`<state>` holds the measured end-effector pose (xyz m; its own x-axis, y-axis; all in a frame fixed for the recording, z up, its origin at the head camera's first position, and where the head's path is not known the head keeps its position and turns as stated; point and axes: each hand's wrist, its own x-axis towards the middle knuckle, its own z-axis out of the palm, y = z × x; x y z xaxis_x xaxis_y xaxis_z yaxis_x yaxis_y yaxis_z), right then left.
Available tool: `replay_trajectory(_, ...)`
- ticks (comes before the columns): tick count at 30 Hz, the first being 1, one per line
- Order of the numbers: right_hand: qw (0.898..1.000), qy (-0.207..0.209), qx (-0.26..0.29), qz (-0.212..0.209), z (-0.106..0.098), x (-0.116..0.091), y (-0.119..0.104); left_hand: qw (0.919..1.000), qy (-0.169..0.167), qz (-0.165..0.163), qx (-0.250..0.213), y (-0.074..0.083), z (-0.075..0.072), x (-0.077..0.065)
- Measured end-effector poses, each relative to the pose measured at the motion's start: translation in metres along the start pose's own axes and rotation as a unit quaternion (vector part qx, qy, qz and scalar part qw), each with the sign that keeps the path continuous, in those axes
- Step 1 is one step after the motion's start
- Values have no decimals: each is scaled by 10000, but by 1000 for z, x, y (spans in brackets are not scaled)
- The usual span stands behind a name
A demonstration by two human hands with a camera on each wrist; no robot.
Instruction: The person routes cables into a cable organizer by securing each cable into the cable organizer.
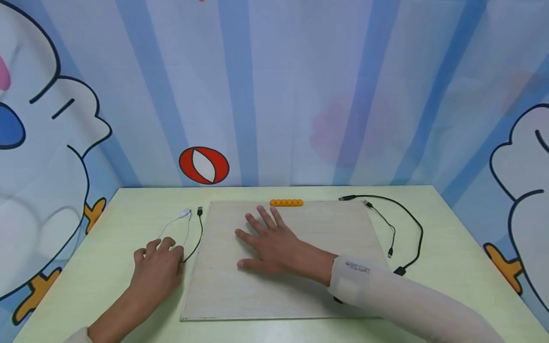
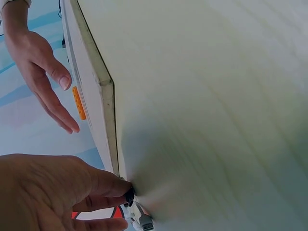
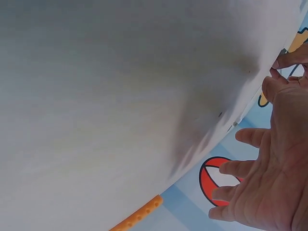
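Black USB cable (image 1: 202, 234) lies on the pale table (image 1: 124, 207), just left of the whitish board (image 1: 218, 286), its USB-A plug (image 1: 199, 211) toward the striped backdrop (image 1: 279, 95). Left hand (image 1: 158, 267) pinches the cable's near end between thumb and fingers; the exact connector type there is hidden. A grey plug (image 2: 146, 222) sits just beside those fingertips, and a white cable (image 1: 185, 213) lies close by. Right hand (image 1: 274, 247) is spread flat above the board, apart from its surface, and grips nothing. An orange notched strip (image 1: 286, 203) lies along the board's far edge.

Assessment: the step in hand appears to be handling the cable's near end; pick-up or set-down cannot be determined. The next move likely calls for a steady pinch, keeping clear of the white cable to avoid snagging.
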<state>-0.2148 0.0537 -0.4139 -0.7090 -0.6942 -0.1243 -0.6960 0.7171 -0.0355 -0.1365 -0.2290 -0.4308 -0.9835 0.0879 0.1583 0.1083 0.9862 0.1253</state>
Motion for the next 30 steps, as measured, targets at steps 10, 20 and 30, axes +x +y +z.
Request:
replay_trajectory(10, 9994, 54, -287, -158, -5, 10, -6, 9998, 127, 101, 137, 1, -1, 1)
replay_trajectory(20, 9978, -63, -561, -338, -7, 28, -10, 9987, 353, 267, 237, -1, 0, 3)
replay_trajectory(30, 9960, 79, -749, -471, -8, 42, -18, 9982, 337, 301, 396, 2, 0, 6)
